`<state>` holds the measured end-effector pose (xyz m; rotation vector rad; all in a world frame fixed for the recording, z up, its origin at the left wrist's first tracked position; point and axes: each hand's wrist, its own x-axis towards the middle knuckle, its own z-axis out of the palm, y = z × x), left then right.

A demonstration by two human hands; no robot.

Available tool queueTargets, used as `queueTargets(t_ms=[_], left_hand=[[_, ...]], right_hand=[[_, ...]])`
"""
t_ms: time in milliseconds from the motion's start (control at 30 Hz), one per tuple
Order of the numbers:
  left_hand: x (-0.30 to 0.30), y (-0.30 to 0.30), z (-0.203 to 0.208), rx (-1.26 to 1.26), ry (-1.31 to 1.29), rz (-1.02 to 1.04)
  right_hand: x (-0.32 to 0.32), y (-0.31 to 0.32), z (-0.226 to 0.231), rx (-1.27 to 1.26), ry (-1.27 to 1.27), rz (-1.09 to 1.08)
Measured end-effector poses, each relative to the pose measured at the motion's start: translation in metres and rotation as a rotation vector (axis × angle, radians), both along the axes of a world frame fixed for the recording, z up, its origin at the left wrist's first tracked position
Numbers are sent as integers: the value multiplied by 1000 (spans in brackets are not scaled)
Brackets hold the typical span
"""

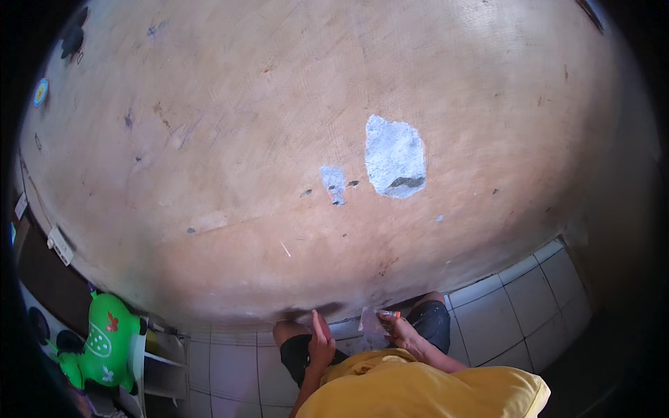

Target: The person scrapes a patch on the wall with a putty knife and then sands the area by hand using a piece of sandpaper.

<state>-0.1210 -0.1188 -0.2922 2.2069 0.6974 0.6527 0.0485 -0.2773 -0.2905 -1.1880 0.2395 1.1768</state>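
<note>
Low in the head view, my left hand (321, 348) is raised in front of my left thigh, fingers pointing up toward the wall. Its fingers close round a small flat red object (325, 327) whose kind I cannot make out. In front of my right thigh, my right hand (405, 336) grips a clear, crinkled plastic piece (372, 322) that looks like a bag. A small orange end (391, 314) shows at the same fingers. The wall (244, 139) before me is beige, with a large bare white-grey patch (395, 157) and a smaller one (333, 180) to its left.
White floor tiles (488, 317) run along the wall's foot. At the lower left a green inflatable toy animal (108, 341) stands by a white shelf (164, 359). A white socket strip (60, 246) and a small round sticker (40, 92) are on the left wall side.
</note>
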Motion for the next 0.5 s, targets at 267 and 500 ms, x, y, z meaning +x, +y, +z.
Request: queueTargets(t_ms=[267,500], left_hand=[[1,24,-3,-36,-18,-24],[20,20,44,-48,-349,-139]], right_hand=[[24,-10,10,237,-48,-32],[29,-9,73,407,-21,56]])
